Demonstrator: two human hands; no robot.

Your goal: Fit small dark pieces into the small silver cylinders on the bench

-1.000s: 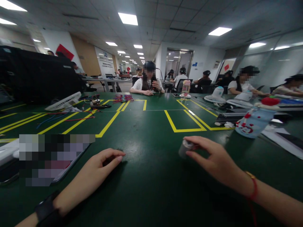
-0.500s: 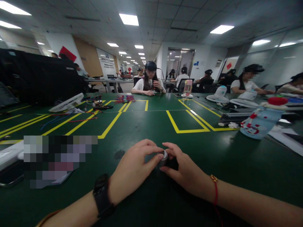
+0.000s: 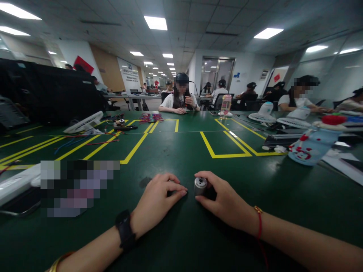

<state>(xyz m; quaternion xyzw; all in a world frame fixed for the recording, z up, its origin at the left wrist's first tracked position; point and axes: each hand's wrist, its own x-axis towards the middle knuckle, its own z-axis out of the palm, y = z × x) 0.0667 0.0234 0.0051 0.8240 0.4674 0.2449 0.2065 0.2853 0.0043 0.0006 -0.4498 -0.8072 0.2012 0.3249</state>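
A small silver metal cylinder [image 3: 200, 186] stands upright on the green table [image 3: 167, 151], a dark spot in the middle of its top. Thumb and fingers of my right hand [image 3: 219, 192] are wrapped round it from the right. To its left, apart from it, is my left hand [image 3: 160, 196], its thumb and fingertips pinched together. Anything between those fingertips is too small to make out.
Beyond my hands, yellow tape lines mark the table. At the right stand a light blue bottle [image 3: 313, 145] and white fans. Left are a white power strip [image 3: 21, 181], a blurred patch, wires and another fan [image 3: 84, 122]. A person sits opposite.
My left hand has come off the cylinder and moved left, its fingertips now together. The cylinder's top is uncovered, and my right hand has closed round its side.
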